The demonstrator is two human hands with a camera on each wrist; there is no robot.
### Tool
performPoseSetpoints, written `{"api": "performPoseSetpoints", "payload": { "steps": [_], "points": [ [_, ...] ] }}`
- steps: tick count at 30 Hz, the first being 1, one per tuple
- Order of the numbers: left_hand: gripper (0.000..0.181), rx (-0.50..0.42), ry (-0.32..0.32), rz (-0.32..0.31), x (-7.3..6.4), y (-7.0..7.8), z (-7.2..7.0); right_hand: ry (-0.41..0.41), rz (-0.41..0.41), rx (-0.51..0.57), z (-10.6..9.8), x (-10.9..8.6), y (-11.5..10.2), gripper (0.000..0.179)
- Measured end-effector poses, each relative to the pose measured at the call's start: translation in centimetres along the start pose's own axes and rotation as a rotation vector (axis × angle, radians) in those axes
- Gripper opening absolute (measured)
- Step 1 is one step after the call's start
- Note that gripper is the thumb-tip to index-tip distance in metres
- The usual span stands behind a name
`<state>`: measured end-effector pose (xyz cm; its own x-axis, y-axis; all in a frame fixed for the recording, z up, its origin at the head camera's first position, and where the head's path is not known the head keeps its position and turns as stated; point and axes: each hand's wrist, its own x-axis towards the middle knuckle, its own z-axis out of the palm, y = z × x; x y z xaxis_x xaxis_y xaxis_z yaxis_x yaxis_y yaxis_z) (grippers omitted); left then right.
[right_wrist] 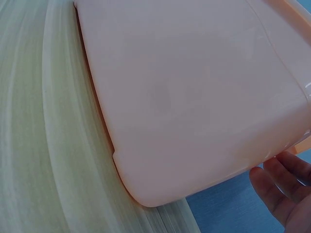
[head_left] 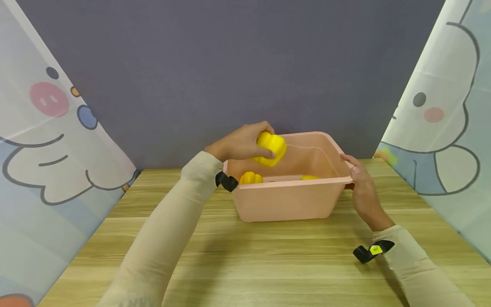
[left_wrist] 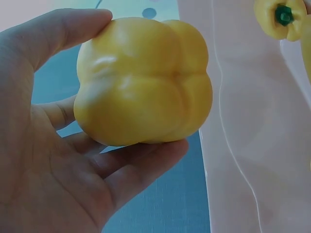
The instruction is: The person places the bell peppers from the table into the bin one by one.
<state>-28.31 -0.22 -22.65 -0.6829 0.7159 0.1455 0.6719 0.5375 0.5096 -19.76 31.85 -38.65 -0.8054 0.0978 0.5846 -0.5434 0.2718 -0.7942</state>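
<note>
A yellow bell pepper [head_left: 271,148] is gripped between the thumb and fingers of my left hand [head_left: 245,143], above the left part of a pink plastic bin [head_left: 284,200]. The left wrist view shows the lobed end of this bell pepper [left_wrist: 143,80] up close. Inside the bin lie more yellow bell peppers, one at the left [head_left: 251,178] and one at the right [head_left: 309,177], partly hidden by the front wall. My right hand [head_left: 363,192] holds the bin's right rim, thumb on top and fingers [right_wrist: 274,187] underneath.
The bin stands on a wood-grain table [head_left: 268,264] near its back edge. Behind it rises a dark grey panel [head_left: 245,64]. Printed cartoon panels flank the table at the left [head_left: 57,149] and right [head_left: 441,128].
</note>
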Motion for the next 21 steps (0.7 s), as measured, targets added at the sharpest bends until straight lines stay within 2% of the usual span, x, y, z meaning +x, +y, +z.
{"api": "performPoseSetpoints", "payload": {
  "steps": [9, 21],
  "points": [
    [0.047, -0.018, 0.021, 0.006, 0.6, 0.5, 0.6, -0.006, -0.007, -0.004, 0.0, 0.0, -0.1, 0.049],
    [0.051, -0.021, -0.047, 0.048, 1.5, 1.0, 1.4, -0.012, -0.007, -0.016, -0.2, 0.0, -0.1, 0.049]
  ]
}}
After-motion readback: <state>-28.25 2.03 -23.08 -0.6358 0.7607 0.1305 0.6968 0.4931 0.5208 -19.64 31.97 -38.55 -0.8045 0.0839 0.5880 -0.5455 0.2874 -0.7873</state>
